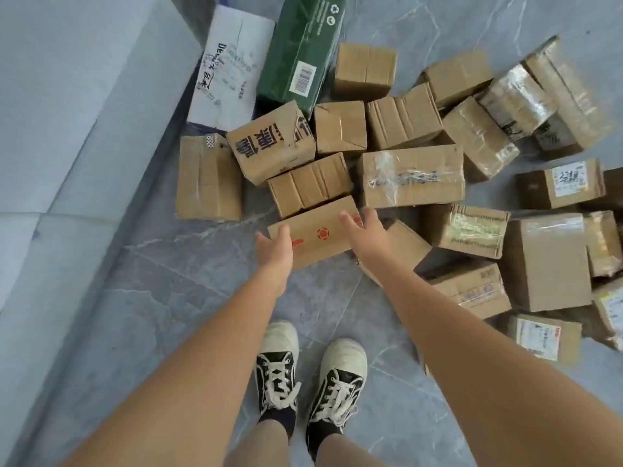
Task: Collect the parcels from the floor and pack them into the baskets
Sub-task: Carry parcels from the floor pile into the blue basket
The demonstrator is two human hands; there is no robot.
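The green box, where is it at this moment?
In the head view the green box lies at the top, left of centre, at the far end of the pile, between a white parcel and a brown carton.

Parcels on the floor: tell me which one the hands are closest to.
The flat brown box with red printed marks, nearest the shoes. The left hand and right hand flank it, fingers open; no other parcel lies between them.

Grey marble-veined floor tiles point(161, 298) meet a pale wall point(67, 112) at left, evenly lit.
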